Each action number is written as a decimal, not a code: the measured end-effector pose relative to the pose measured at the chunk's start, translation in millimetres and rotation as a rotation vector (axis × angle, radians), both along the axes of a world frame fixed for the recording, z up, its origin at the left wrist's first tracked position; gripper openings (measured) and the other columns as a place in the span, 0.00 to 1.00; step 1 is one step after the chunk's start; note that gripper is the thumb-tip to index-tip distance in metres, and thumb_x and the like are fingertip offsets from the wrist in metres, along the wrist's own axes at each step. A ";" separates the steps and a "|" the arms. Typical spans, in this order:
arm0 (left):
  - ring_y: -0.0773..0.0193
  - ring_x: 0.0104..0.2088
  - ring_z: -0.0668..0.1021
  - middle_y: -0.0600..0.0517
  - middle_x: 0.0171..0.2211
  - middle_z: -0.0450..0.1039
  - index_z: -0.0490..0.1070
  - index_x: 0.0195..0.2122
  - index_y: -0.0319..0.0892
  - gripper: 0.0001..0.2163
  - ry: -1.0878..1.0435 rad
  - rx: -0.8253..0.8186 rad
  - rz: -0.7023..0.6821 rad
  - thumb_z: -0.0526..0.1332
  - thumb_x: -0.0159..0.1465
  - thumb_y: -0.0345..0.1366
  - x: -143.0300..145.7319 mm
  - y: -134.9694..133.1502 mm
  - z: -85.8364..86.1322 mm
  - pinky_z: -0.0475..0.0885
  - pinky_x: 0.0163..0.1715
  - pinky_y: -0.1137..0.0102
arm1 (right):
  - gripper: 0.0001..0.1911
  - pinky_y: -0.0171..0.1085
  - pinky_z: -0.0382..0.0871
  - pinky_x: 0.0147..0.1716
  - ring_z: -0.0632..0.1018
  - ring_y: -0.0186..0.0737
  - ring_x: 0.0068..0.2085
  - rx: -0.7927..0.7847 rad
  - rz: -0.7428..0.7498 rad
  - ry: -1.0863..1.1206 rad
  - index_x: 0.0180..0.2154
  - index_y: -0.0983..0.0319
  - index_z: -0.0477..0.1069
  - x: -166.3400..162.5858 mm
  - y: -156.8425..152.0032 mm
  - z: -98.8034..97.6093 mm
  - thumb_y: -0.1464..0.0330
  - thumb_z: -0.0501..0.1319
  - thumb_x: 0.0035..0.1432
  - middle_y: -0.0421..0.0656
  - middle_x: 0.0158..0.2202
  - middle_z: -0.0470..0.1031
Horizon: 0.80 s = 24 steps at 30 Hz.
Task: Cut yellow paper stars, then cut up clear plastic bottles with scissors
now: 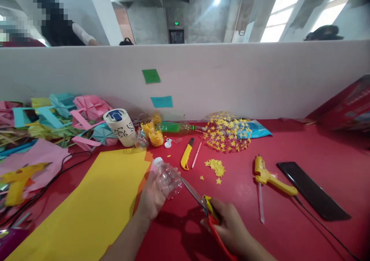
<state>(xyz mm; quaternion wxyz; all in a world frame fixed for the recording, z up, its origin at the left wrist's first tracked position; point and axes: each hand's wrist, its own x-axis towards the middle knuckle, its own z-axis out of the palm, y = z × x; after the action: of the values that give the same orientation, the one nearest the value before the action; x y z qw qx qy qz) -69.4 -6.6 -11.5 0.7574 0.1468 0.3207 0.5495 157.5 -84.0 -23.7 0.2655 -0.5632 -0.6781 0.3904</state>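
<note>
The right hand (231,219) partly hides the scissors (204,204)

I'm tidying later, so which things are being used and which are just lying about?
In use:
white-capped clear plastic bottle, in the left hand
metal-bladed scissors with red-and-yellow handles, in the right hand

Seemingly lying about:
yellow plastic cutter
flat yellow stars
rightmost pistol-shaped yellow glue gun

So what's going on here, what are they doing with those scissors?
A person's left hand holds a clear, white-capped plastic bottle. The right hand grips the scissors, their tips right at the bottle's edge; I can't tell whether they're biting into it. Beyond the hands, a yellow cutter and a little pile of yellow stars lie on the red table.
</note>
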 end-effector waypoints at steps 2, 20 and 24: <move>0.49 0.49 0.80 0.42 0.46 0.79 0.65 0.55 0.41 0.18 -0.004 -0.012 0.010 0.58 0.66 0.38 -0.5 0.7 -1.1 0.74 0.51 0.53 | 0.17 0.31 0.46 0.22 0.53 0.31 0.23 0.028 0.023 -0.044 0.25 0.58 0.55 0.0 -1.6 0.2 0.57 0.60 0.54 0.32 0.20 0.56; 0.55 0.41 0.83 0.45 0.42 0.80 0.66 0.55 0.44 0.20 0.155 0.010 0.004 0.63 0.61 0.32 8.6 -0.1 12.6 0.78 0.43 0.59 | 0.15 0.34 0.48 0.25 0.69 0.38 0.24 0.157 -0.004 -0.286 0.29 0.59 0.65 7.1 3.2 -0.2 0.55 0.58 0.58 0.42 0.24 0.73; 0.56 0.38 0.83 0.42 0.40 0.80 0.69 0.50 0.38 0.13 0.221 0.022 -0.016 0.60 0.64 0.33 21.1 2.3 28.9 0.79 0.39 0.63 | 0.13 0.34 0.51 0.26 0.71 0.40 0.26 0.125 -0.053 -0.244 0.31 0.60 0.66 6.6 0.9 2.1 0.57 0.58 0.58 0.43 0.26 0.73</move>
<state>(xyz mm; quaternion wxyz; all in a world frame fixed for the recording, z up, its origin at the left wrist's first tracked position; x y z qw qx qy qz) -48.3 -4.3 17.3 0.7201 0.2174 0.3950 0.5273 164.1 -83.1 -21.7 0.2260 -0.6067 -0.7131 0.2691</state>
